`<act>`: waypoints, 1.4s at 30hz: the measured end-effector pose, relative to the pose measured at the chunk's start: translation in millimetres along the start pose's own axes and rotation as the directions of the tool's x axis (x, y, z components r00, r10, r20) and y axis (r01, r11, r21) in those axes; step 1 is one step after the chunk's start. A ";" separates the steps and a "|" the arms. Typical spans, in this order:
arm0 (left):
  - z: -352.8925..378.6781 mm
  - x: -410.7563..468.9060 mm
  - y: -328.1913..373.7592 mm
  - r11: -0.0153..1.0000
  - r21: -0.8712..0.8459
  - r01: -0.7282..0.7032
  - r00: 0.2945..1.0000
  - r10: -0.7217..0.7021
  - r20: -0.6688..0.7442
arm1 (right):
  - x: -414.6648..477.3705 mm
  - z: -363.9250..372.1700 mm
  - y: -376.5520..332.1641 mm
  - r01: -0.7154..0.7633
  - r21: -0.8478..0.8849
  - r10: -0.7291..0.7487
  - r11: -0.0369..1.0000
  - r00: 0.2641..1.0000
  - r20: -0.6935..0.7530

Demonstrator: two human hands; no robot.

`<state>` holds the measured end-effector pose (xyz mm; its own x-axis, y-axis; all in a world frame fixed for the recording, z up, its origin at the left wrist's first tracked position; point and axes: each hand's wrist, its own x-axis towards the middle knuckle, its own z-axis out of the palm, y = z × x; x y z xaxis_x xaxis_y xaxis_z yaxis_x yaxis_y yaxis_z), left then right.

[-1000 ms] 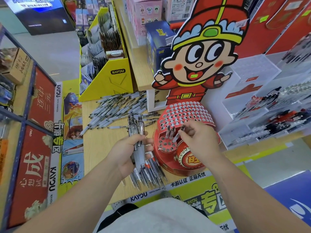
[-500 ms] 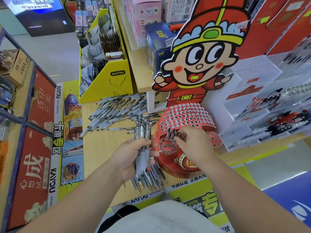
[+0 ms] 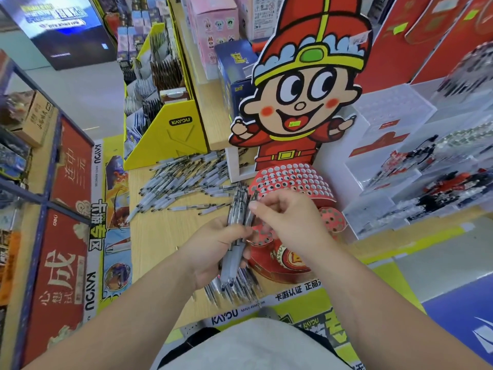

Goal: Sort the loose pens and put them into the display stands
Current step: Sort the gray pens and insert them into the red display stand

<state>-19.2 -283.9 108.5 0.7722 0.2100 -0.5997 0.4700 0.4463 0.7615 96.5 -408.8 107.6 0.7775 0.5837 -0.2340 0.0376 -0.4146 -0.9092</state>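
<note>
Head view: your left hand (image 3: 213, 249) grips a bundle of pens (image 3: 236, 231), long axes running near to far. Your right hand (image 3: 288, 222), the nearer to the display stand (image 3: 290, 182), has its fingers (image 3: 269, 202) curled, apparently pinching one pen (image 3: 254, 196) at the bundle's far end. Open holes in the stand lie just beyond and to the right. More loose pens (image 3: 181, 182) lie on the table (image 3: 154, 236), far left.
</note>
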 end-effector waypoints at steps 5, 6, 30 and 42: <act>12.0 -5.8 -5.1 0.996 0.086 -0.005 0.999 0.002 0.035 | -5.9 -4.5 7.7 -0.078 0.083 0.077 0.994 0.997 0.015; 15.4 -6.3 -7.0 0.996 0.086 -0.005 1.000 0.003 0.027 | -7.1 -7.3 7.6 -0.102 0.105 0.098 0.989 0.995 0.035; -34.9 -10.7 3.3 0.996 0.043 0.077 0.995 -0.079 0.056 | -13.9 29.8 -12.3 -0.250 0.329 0.270 0.911 0.963 -0.017; -115.2 -14.8 12.1 0.978 0.120 0.174 0.964 -0.193 0.181 | -40.0 77.2 -30.5 -0.138 0.441 0.311 0.887 0.883 -0.350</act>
<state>-74.2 -181.4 98.3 0.7312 -0.0414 -0.6809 0.6446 0.3687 0.6698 15.8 -365.6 118.1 0.9185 0.1421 -0.3689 -0.3502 -0.1405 -0.9261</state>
